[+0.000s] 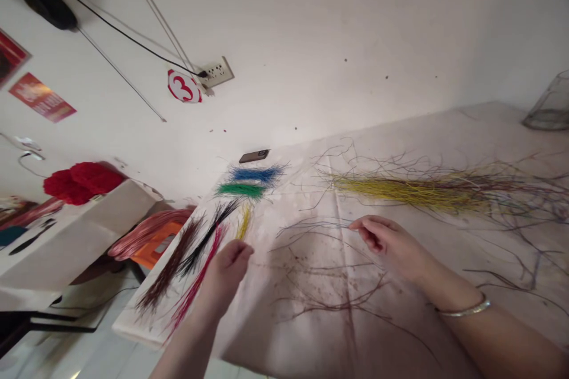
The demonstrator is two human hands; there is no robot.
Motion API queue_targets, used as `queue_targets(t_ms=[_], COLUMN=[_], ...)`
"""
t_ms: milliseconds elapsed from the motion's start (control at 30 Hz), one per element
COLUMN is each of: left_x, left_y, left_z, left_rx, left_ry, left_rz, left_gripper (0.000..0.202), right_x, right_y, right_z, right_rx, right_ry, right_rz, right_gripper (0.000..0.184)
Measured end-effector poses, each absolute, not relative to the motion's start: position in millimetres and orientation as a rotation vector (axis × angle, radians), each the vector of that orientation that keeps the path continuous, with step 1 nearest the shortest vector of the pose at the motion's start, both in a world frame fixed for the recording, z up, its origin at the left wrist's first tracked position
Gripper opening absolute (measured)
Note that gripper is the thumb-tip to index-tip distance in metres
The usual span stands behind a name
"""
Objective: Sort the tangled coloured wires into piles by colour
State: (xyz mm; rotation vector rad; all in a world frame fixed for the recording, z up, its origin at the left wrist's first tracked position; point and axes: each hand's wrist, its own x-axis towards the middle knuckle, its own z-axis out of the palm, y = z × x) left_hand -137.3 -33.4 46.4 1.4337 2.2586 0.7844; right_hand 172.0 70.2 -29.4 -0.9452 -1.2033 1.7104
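Observation:
My left hand (pixel 231 265) is closed, thumb against the bent fingers, just in front of a small bundle of yellow wires (pixel 243 222); what it holds, if anything, is too small to see. Above the table's middle, my right hand (pixel 384 240) pinches the end of a thin bluish wire (pixel 317 222). Beneath it lie loose dark wires (pixel 338 307). Left of my left hand are sorted bundles of pinkish-red wires (pixel 195 290), black wires (pixel 208 237) and dark brown wires (pixel 171 263). Green wires (pixel 241 190) and blue wires (pixel 255 174) lie farther back.
A large tangled pile of yellow and mixed wires (pixel 400 189) spreads across the right side of the cloth-covered table (pixel 284 346). A phone (pixel 254 156) lies by the wall, and a glass jar (pixel 551 103) stands at the far right. An orange crate (pixel 153 249) sits beyond the left edge.

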Motion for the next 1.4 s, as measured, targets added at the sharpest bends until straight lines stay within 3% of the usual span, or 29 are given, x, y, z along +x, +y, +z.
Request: queue_targets(t_ms=[200,400,600,800,967,1200,1400], left_x=[-193,-192,-193,-114,-27,26,31], left_y=[-53,-53,-42,9,68,144,174], left_z=[32,18,36,60,50,25,17], left_rx=[1.389,1.447,1.637,2.096,2.443,2.721,2.783], left_ry=[2.768,2.745,2.833,2.183,1.753,1.821,1.807], left_rz=[0.370,0.014,0.311,0.590,0.447,0.366,0.204], left_gripper=[0.029,0.035,0.040,0.024,0.016,0.037,0.016], right_x=[172,173,171,170,169,168,165], right_y=[74,73,75,76,78,85,90], right_z=[-37,-37,-35,-36,-34,-32,-32], right_rx=[-0.976,-0.944,-0.945,-0.946,-0.940,-0.947,-0.944], right_ry=[-1.175,-1.147,-1.168,-1.130,-1.105,-1.037,-1.031], right_rz=[1.710,1.723,1.720,1.751,1.773,1.833,1.866], right_gripper=[0.030,0.028,0.027,0.027,0.029,0.025,0.026])
